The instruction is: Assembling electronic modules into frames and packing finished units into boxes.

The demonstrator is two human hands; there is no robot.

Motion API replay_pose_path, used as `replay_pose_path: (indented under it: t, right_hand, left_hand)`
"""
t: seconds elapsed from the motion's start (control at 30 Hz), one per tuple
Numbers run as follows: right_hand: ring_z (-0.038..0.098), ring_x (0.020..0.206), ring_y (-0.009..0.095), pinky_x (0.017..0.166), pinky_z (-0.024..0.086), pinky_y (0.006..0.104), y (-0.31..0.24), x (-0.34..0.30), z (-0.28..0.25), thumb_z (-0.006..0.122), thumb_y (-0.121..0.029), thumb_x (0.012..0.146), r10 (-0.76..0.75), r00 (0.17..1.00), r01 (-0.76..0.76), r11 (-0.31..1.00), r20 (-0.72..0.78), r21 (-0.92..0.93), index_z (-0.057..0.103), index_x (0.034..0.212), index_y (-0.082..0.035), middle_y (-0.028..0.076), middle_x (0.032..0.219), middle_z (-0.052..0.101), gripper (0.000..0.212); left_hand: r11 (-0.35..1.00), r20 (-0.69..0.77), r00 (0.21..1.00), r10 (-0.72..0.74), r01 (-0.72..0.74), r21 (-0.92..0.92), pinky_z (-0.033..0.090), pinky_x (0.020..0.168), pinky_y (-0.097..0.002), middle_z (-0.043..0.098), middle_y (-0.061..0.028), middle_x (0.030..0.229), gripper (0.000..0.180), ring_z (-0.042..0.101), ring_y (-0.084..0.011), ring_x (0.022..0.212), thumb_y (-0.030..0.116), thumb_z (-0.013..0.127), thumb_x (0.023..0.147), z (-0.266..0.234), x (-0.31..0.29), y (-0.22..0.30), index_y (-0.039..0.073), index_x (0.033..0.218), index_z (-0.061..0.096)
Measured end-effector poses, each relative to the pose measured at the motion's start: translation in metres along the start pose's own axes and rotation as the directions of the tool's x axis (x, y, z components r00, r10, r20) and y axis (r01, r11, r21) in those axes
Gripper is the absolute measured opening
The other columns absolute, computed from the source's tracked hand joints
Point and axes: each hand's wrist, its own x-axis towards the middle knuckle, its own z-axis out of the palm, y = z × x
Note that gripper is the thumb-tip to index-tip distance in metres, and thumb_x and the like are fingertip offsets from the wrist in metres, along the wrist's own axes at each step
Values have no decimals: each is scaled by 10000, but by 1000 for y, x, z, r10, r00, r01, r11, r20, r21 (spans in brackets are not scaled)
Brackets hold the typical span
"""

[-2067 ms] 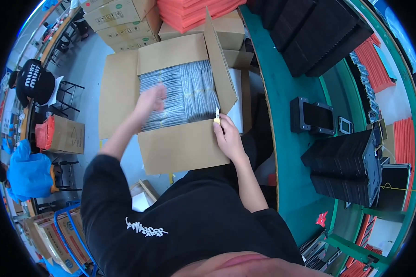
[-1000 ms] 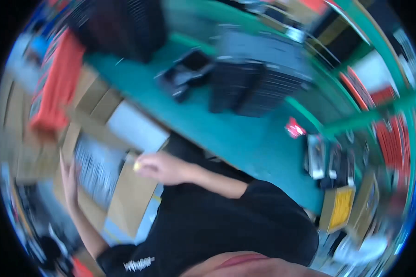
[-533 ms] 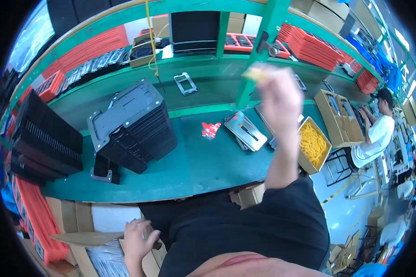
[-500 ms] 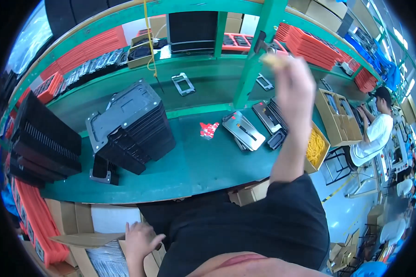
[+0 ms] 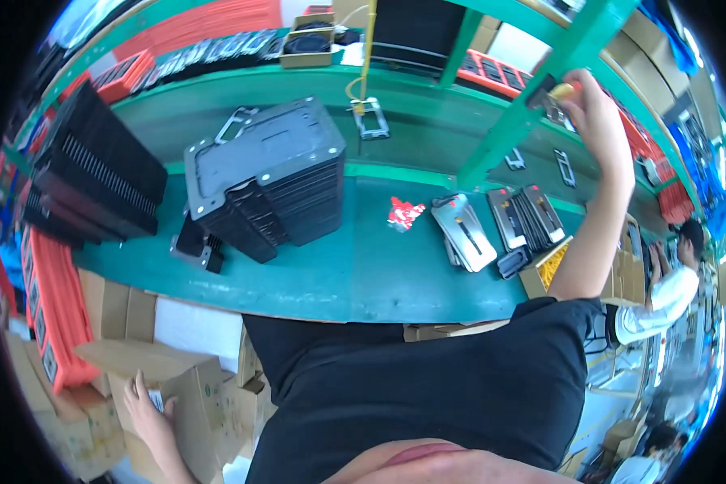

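Observation:
My right hand (image 5: 595, 114) is raised at the far right, beside the green post (image 5: 515, 113). Its fingers are closed on a small yellow thing (image 5: 562, 91), whose kind I cannot make out. That thing is right against a dark bracket (image 5: 543, 90) on the post. At the lower left, my left hand (image 5: 148, 413) lies against a cardboard box (image 5: 194, 395) with its fingers apart. A small white and blue label (image 5: 157, 400) shows by those fingers.
On the green bench (image 5: 298, 282) stand stacked black trays (image 5: 270, 169). Silver plates (image 5: 465, 234), dark framed panels (image 5: 528, 218) and a red-and-white piece (image 5: 404, 213) lie farther right. Taller black stacks (image 5: 97, 161) and orange trays (image 5: 52, 315) are left. A person (image 5: 661, 298) sits at right.
My right hand has moved right with the yellow thing, up to the bracket. My left hand has moved left and now touches the box. The whole view has shifted.

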Motion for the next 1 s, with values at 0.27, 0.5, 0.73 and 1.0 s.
replay_pose_path:
  t: [0.27,0.5,0.73,1.0]
  right_hand:
    - [683,740,292,673,514,374,-153,-12,53,620,-127,964,4,996,19,968,-90,249,669,1120,-15,188,830,686,198]
    - [708,818,361,745,557,432,-157,116,372,641,-201,896,-335,925,150,758,181,634,744,948,-34,181,862,726,204]
    - [722,813,308,756,564,421,-340,157,504,705,-259,872,-589,747,279,698,308,659,761,976,-67,159,872,740,226]
    - [727,797,335,746,568,449,-390,173,564,721,-354,831,-375,862,309,922,342,232,783,888,-77,158,828,741,290]
  left_hand:
    - [922,-580,815,1,-225,-314,344,1151,-505,475,-215,1464,779,415,-432,1391,42,772,786,31,31,142,51,1493,446]
    - [537,-689,717,103,-623,-568,471,960,-412,625,-183,1203,507,608,-304,1113,8,705,810,125,91,239,-11,1288,539]
    - [541,-642,754,137,-600,-590,392,556,-344,578,-32,642,188,553,-209,557,11,740,710,149,101,245,71,870,661]
    - [512,-631,755,179,-619,-596,361,522,-339,562,-12,606,168,532,-195,517,0,732,690,142,108,245,102,789,643]
